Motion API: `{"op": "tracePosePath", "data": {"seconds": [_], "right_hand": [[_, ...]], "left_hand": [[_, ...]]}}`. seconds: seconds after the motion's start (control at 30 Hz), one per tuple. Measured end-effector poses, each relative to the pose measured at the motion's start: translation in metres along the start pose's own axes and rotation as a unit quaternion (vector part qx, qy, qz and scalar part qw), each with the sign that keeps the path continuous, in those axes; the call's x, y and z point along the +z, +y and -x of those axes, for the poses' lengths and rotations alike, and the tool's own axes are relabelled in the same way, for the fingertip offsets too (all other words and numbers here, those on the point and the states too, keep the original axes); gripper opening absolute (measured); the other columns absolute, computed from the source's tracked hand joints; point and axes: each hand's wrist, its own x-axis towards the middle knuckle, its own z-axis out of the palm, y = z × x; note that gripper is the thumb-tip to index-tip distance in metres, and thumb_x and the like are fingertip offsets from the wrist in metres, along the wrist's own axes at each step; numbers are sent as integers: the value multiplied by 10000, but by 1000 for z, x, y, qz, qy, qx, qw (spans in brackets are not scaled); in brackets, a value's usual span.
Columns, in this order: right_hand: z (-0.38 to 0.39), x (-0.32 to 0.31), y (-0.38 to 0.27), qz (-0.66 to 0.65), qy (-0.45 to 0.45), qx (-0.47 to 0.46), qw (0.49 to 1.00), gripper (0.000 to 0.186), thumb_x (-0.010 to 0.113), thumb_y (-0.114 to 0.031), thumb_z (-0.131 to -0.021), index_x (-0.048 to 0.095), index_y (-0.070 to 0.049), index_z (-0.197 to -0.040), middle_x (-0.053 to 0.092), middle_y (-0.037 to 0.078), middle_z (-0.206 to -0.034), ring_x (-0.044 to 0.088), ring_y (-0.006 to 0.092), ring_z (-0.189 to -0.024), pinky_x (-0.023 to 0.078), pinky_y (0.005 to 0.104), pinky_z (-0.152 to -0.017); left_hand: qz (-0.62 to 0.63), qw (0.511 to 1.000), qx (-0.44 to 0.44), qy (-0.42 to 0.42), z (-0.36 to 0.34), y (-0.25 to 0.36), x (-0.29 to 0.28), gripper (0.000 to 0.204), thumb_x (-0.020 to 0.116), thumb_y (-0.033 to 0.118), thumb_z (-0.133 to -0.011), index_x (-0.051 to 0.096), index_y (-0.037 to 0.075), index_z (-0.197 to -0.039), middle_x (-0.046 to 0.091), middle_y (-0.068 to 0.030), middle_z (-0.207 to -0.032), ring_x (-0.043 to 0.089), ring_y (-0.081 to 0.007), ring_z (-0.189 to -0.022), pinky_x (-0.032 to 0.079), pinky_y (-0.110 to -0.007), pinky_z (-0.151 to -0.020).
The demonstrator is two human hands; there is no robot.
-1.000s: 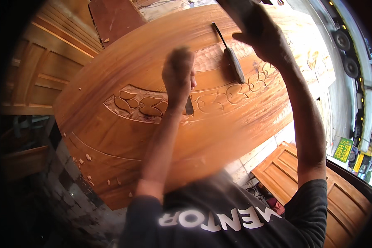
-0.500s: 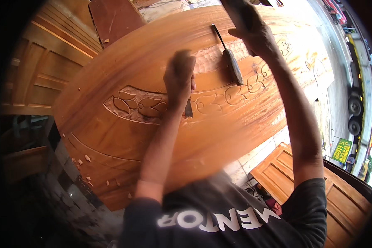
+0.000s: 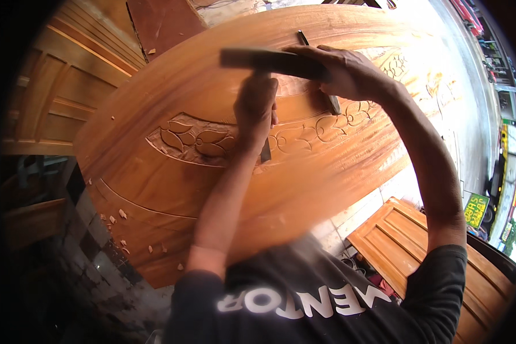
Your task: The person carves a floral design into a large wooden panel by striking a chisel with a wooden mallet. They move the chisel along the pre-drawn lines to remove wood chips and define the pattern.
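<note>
My left hand [image 3: 255,103] is closed round an upright chisel [image 3: 265,150], its blade on the wooden panel [image 3: 155,189] beside the carved floral band [image 3: 195,139]. My right hand [image 3: 355,71] grips a dark mallet [image 3: 252,57], which is level just over the top of my left fist, slightly blurred; whether it touches the chisel's handle is hidden. A second tool with a thin metal shaft [image 3: 303,39] and dark handle lies on the panel, partly behind my right hand and the mallet. Wood chips [image 3: 122,214] are scattered on the panel's lower left.
Panelled wooden doors [image 3: 63,97] stand at the left and another door [image 3: 401,241] is at the lower right. A reddish board [image 3: 160,23] is behind the panel. A tiled floor [image 3: 97,252] shows below. Vehicles [image 3: 493,195] stand along the road at the right.
The mallet has come down from the top edge to level over my left fist, my right arm bending inward with it. My left hand has stayed almost in place.
</note>
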Motion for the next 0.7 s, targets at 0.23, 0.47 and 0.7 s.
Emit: {"op": "tracePosePath", "data": {"seconds": [0.23,0.47,0.7], "right_hand": [[16,-4,31,-175,228,175,942,859,852,-89,-854,462,-163,-1616,722,158,-1300,697,208,-1058,580,406,-903],[41,-14,-1,-77,88,90,989,868,824,45,-791,533,-219,-1566,639,124,-1487,657,350,-1312,565,445,-1076],[81,23,-40,-133,121,140,974,896,833,-107,-834,446,-307,-1617,684,139,-1353,682,363,-1226,567,465,-1031]], "left_hand": [[53,998,16,-11,10,11,18,310,748,353,-1041,644,81,-1149,568,9,-663,472,-50,-405,370,-228,-367],[21,998,9,-60,17,15,21,252,766,239,-1019,659,67,-1168,583,18,-686,484,-42,-443,378,-236,-387],[30,998,26,-41,32,45,3,281,787,252,-1008,662,74,-1186,569,20,-670,474,-45,-433,366,-238,-381]]}}
